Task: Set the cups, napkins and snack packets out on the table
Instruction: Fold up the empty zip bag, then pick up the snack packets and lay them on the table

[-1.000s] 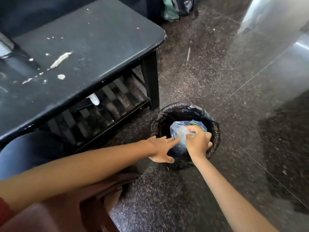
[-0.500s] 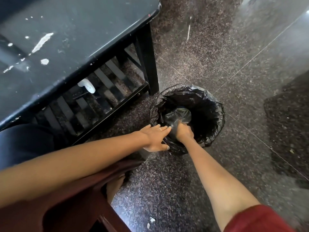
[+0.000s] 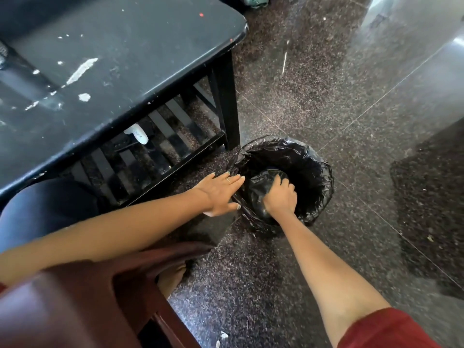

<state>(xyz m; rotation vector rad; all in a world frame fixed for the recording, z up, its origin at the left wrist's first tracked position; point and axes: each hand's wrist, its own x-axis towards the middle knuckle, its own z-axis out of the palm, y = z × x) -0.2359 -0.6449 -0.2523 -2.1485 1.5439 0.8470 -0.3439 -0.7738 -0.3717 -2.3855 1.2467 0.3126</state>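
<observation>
head view, right hand (image 3: 280,197) curled inside round black-lined waste bin (image 3: 319,172) on the floor by the black scuffed table's (image 3: 125,46) corner leg, gripping crumpled black plastic bag (image 3: 258,189), left hand (image 3: 221,192) flat, fingers straight, on the bin's rim
</observation>
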